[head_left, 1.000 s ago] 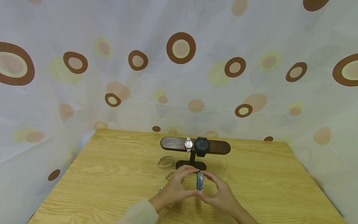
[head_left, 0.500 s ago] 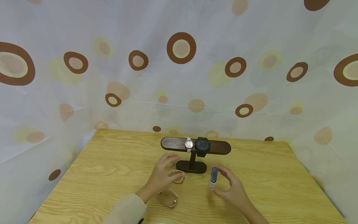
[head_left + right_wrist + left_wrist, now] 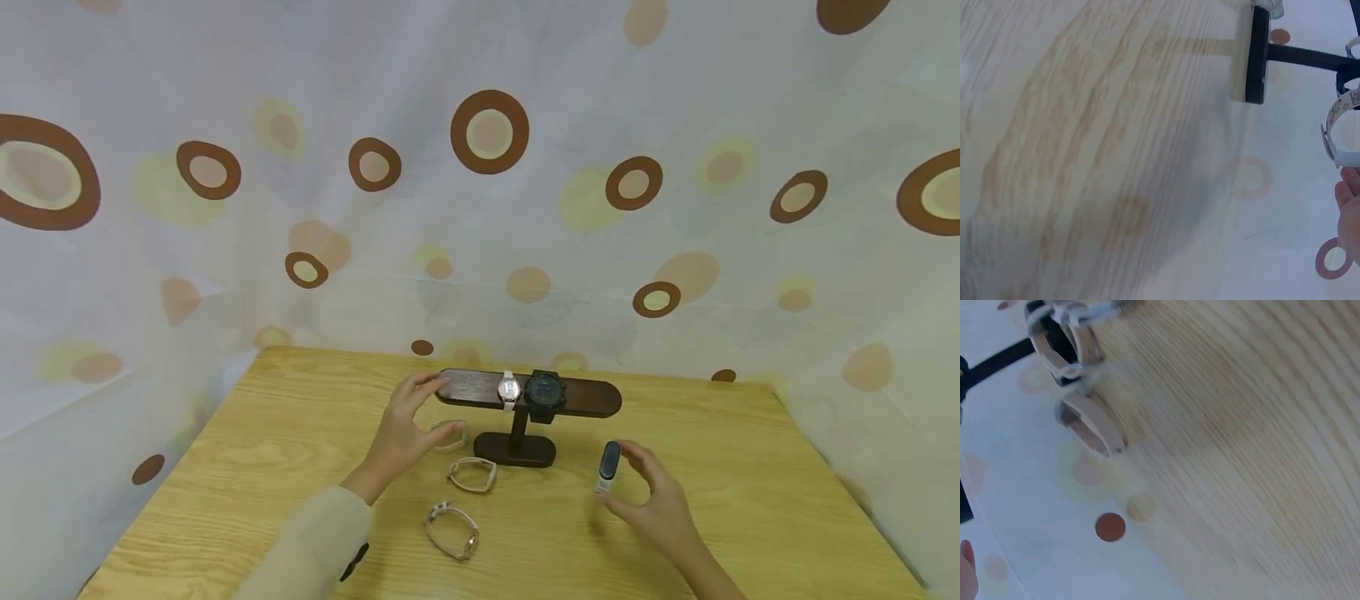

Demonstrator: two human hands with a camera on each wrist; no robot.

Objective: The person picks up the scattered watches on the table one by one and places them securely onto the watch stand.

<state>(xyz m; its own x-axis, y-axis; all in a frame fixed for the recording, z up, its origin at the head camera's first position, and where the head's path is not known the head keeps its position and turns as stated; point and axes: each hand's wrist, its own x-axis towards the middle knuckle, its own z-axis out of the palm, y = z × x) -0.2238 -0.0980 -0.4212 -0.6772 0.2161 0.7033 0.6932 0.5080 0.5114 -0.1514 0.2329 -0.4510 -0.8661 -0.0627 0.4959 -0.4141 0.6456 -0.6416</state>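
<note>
My right hand (image 3: 660, 504) pinches a fitness band (image 3: 609, 461) between thumb and fingers, above the table to the right of the watch stand. The band has a dark oval screen and a white strap; its printed loop (image 3: 1333, 122) shows in the right wrist view. My left hand (image 3: 397, 433) has its fingertips right at the left end of the dark wooden stand bar (image 3: 468, 387), thumb lower and apart from the fingers. On the bar sit a white-strapped watch (image 3: 509, 390) and a big black watch (image 3: 545, 390).
Behind the left thumb stands a beige band (image 3: 450, 437), partly hidden. A second pale band (image 3: 472, 475) and a slim watch (image 3: 452, 531) lie nearer on the wooden table (image 3: 285, 450). The stand's base (image 3: 515, 450) rests behind them. A patterned curtain (image 3: 525, 225) closes off the back.
Both hands were together at the fitness band. The left let go and moved left and up to the bar's end; the right carried the band to the right.
</note>
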